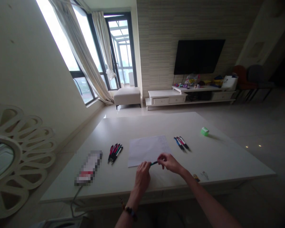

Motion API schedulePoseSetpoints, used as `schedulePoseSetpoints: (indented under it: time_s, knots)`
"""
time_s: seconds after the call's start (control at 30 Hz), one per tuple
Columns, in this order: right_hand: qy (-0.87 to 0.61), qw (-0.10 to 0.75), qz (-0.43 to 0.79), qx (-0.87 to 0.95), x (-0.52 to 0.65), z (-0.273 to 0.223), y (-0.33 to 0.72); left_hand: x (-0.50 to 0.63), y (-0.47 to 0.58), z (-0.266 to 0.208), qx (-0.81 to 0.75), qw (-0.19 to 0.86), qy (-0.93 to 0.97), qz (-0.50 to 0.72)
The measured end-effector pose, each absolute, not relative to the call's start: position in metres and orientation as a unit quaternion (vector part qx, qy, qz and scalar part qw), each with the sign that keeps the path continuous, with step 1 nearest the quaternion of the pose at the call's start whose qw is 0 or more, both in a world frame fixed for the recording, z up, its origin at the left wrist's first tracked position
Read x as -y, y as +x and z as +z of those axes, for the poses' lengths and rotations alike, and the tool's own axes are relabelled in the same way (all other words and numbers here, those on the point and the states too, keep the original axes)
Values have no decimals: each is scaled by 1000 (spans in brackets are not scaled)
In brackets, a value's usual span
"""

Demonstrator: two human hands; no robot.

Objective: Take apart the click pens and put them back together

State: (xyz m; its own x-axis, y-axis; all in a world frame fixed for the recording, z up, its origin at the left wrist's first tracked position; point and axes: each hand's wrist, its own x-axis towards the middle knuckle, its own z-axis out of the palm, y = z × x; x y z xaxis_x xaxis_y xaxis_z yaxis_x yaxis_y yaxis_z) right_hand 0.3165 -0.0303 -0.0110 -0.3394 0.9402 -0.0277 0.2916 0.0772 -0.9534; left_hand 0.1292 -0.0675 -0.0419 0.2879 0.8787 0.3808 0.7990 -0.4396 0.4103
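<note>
Between my two hands a green and dark pen (154,163) is held level, just over the near edge of the paper. The fingers of my left hand (142,175) are closed round one end of it. My right hand (168,162) pinches the other end with thumb and fingertips. White sheets of paper (144,148) lie flat beyond the hands, with faint writing along the right side. A bunch of several pens (115,153) rests left of the paper. To its right lies a smaller group of pens (181,143).
The white table (223,158) carries a green and white box (204,131) at the right, small items (196,177) near my right forearm, and a blurred-out device (89,167) with a cable at the left. A round mirror (1,160) stands left. Beyond are a stool (127,95) and a television (199,57).
</note>
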Motion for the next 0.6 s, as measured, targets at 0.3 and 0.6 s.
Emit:
schedulePoseSetpoints:
  time_s: [0.3, 0.6]
  knots:
    - [-464, 330, 515, 640, 30, -17, 319, 69, 129, -40, -528, 52, 806, 264]
    - [-465, 337, 528, 626, 31, -18, 321, 70, 130, -40, -526, 26, 816, 240]
